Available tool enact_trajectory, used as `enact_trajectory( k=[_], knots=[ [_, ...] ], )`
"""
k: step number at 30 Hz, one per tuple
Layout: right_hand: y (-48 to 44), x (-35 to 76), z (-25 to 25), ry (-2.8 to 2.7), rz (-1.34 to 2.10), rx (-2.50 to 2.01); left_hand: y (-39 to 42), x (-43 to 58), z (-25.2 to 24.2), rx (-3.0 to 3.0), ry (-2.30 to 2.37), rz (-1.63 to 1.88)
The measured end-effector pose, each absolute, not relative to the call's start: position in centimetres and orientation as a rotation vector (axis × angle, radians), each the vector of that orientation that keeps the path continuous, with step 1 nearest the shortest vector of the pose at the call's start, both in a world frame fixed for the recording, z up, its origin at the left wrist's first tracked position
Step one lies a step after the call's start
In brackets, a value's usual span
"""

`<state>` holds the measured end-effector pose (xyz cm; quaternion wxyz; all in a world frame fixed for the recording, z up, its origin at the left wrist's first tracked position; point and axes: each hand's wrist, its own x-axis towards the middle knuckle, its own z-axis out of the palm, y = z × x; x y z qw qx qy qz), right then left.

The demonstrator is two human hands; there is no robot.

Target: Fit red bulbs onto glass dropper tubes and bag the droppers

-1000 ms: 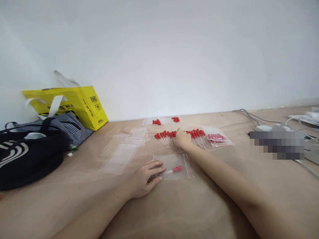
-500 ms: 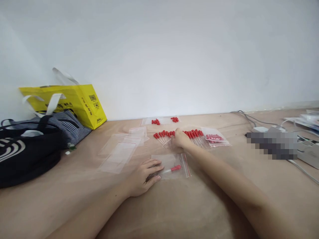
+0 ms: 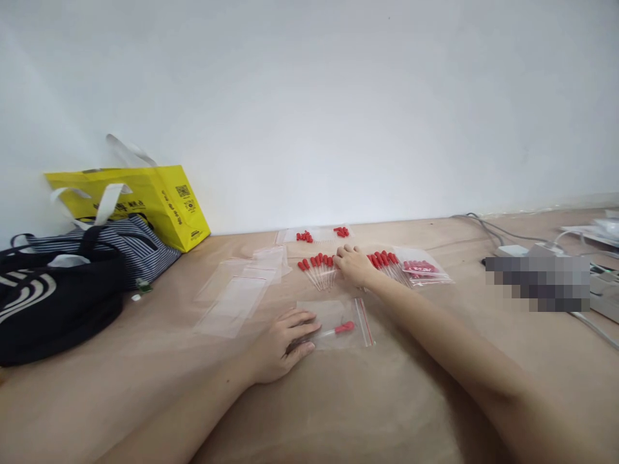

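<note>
My left hand (image 3: 290, 348) rests on the left part of a clear zip bag (image 3: 365, 325), fingers stretched out and apart. Inside that bag lies a dropper (image 3: 344, 327) with a red rubber bulb. Farther back, a row of red-bulbed droppers (image 3: 316, 261) lies side by side, thin clear tubes toward me. Over the middle of this row, my right hand (image 3: 355, 265) is spread palm down, covering some of the droppers. Its fingertips are partly hidden behind the knuckles. More droppers (image 3: 384, 259) show just right of it.
Flat clear bags (image 3: 236, 299) overlap on the left. A bag of red bulbs (image 3: 420, 267) lies right of the row. By the wall are bags with red-bulbed droppers (image 3: 304, 237). A yellow bag (image 3: 164, 206) and black bag (image 3: 53, 303) stand left; a white adapter and cables (image 3: 512, 252) lie right.
My right hand has shifted slightly, its fingers now spread flatter over the row. The left hand stays on the zip bag. The whole view has moved a little.
</note>
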<state>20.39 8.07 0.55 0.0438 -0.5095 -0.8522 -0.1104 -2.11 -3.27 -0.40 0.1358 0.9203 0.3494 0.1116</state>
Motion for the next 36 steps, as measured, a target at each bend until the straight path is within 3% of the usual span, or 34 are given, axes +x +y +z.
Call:
enact_trajectory(
  k=[10, 16, 23, 31, 36],
  knots=[
    [3.1, 27.7, -0.7, -2.537, -0.436, -1.198, -3.3, -2.1, -0.4, 2.676, 1.025, 0.305],
    [-0.7, 33.6, -2.3, -2.474, -0.454, -1.213, -3.2, -2.0, -0.5, 2.666, 1.032, 0.320],
    [-0.9, 31.3, -2.9, -2.551, -0.515, -1.126, -3.1, -2.1, -0.7, 2.667, 1.158, 0.306],
    [-0.6, 26.7, -2.7, -2.612, -0.332, -0.926, -3.2, -1.8, -0.1, 2.686, 1.231, 0.206],
    [-0.9, 25.0, -2.2, -2.545, 0.003, -0.817, -3.2, -1.8, -0.1, 2.674, 1.215, 0.234]
  ],
)
